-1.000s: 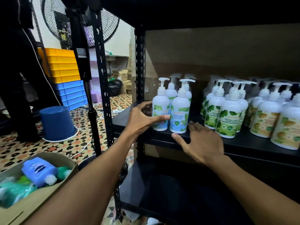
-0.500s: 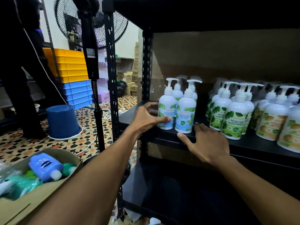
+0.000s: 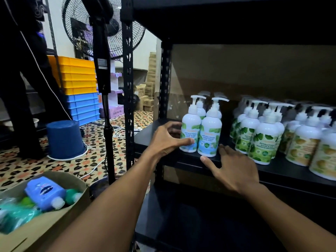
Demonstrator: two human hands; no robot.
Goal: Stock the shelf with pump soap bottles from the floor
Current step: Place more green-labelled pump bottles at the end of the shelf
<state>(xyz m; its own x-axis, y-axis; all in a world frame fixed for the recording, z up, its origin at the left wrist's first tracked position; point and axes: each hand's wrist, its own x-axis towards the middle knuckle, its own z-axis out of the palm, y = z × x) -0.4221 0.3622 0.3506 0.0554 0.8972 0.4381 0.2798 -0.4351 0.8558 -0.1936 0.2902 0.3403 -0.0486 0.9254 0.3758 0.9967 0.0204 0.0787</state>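
Straightening stock: the person's left hand (image 3: 168, 140) cups the front-left mint bottle (image 3: 190, 131) on the shelf (image 3: 181, 160); the right hand (image 3: 234, 170) lies open and flat beside its neighbour (image 3: 209, 137). Squaring this pair seems nearly finished; next likely means letting go gently and fetching more.

view: we have shifted left and closer | right hand (image 3: 234, 171): our thumb now lies nearer the front cool mint bottle (image 3: 209, 135)

Your left hand (image 3: 168, 140) is cupping the leftmost cool mint bottle (image 3: 189, 131) on the shelf (image 3: 283, 168); your right hand (image 3: 234, 170) is resting at its five o'clock, the cardboard box (image 3: 54, 222) sitting at eight o'clock.
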